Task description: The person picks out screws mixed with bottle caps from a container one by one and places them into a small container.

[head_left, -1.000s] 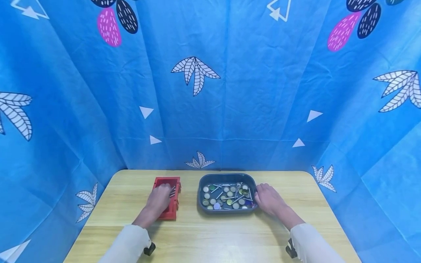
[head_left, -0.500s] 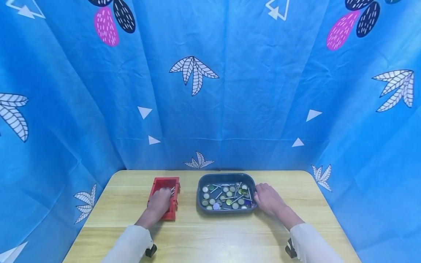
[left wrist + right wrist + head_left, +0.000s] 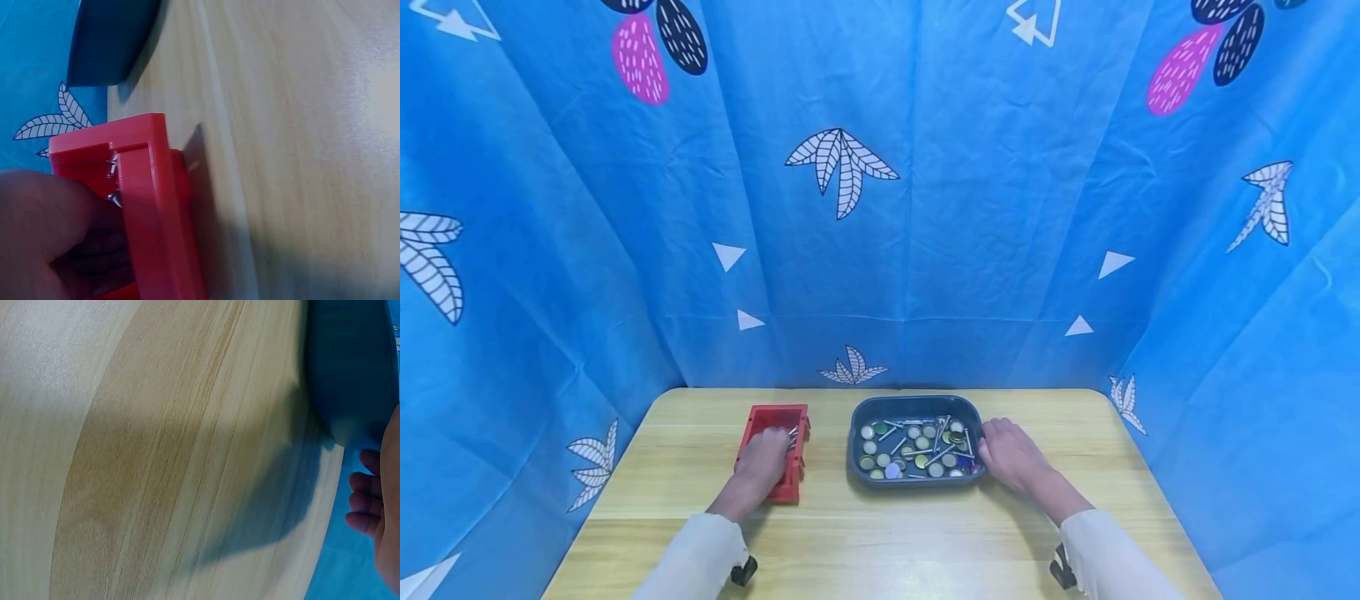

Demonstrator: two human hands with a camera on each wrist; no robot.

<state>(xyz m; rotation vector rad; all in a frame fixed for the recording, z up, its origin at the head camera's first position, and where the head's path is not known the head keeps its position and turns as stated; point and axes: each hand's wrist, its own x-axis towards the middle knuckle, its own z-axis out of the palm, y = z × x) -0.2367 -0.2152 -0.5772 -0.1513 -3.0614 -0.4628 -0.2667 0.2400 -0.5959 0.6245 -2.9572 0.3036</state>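
"Where's the left hand [image 3: 764,455]?"
"In the red box [image 3: 785,492], by shiny metal bits [image 3: 113,167]. Can't tell if it pinches any."
"Right hand [image 3: 1011,452]?"
"At the blue tray [image 3: 917,482]'s end. Can't tell if it grips."

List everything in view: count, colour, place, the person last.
Bin: one, red, left on the table.
Tray: one, dark blue-grey, mid-table.
Caps: many, mixed colours, in the tray.
Screw-like rods: several, silvery, in the tray.
Metal pieces: few, silvery, in the bin.
Table: one, pale wood, under bin and tray.
Cloth: count unclear, blue, patterned, behind the table.
Sleeves: two, white, near the bottom edge.
Wrist devices: two, black, beside the sleeves.
Left hand: one, bare, inside the bin.
Right hand: one, bare, at the tray's right end.
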